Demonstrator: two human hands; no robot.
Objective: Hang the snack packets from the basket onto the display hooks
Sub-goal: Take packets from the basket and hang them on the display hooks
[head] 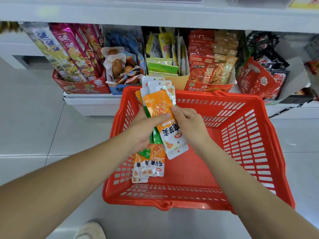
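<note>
A red plastic basket (241,135) stands on the floor below me. Over its left half, my left hand (145,130) grips a fanned stack of orange, white and green snack packets (158,94). My right hand (188,125) pinches one orange-and-white packet (170,133) lying on top of that stack, thumb on its upper part. More packets of the same kind (148,164) hang from the stack or lie against the basket's left wall; I cannot tell which. No display hooks are in view.
Behind the basket a low white shelf (91,100) carries open cartons of snacks: tall pink and yellow bags (72,52), wrapped brown snacks (119,64), yellow-green sachets (162,54), red packets (208,68). Grey tiled floor lies left and right. A white shoe (89,230) shows at the bottom.
</note>
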